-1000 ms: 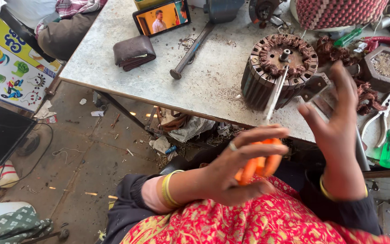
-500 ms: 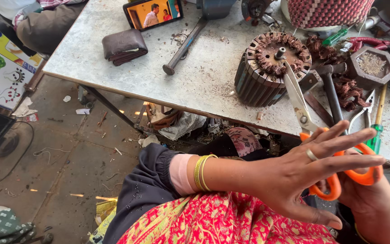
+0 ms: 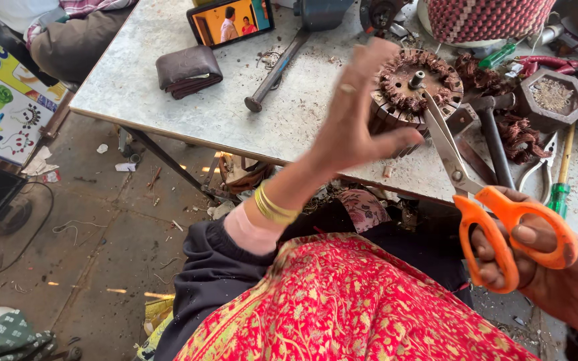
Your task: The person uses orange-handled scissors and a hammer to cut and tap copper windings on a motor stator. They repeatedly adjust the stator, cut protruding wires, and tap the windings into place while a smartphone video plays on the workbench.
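Note:
My right hand (image 3: 543,267) grips orange-handled scissors (image 3: 486,210) at the lower right, blades pointing up toward a round motor stator with copper windings (image 3: 419,83) on the table. My left hand (image 3: 359,117) is raised with fingers spread, holding nothing, in front of the stator's left side. Gold bangles sit on that wrist. A red patterned cloth (image 3: 342,307) covers my lap below.
The grey table (image 3: 188,113) holds a brown wallet (image 3: 188,70), a phone with a lit screen (image 3: 230,21), a hammer (image 3: 279,67), pliers (image 3: 540,167), a green screwdriver (image 3: 560,187), copper wire scraps (image 3: 516,134) and a hexagonal tray (image 3: 551,97). Littered floor lies at left.
My left hand has let go of the scissors and lifted up toward the stator. My right hand now holds the scissors alone, lower at the right.

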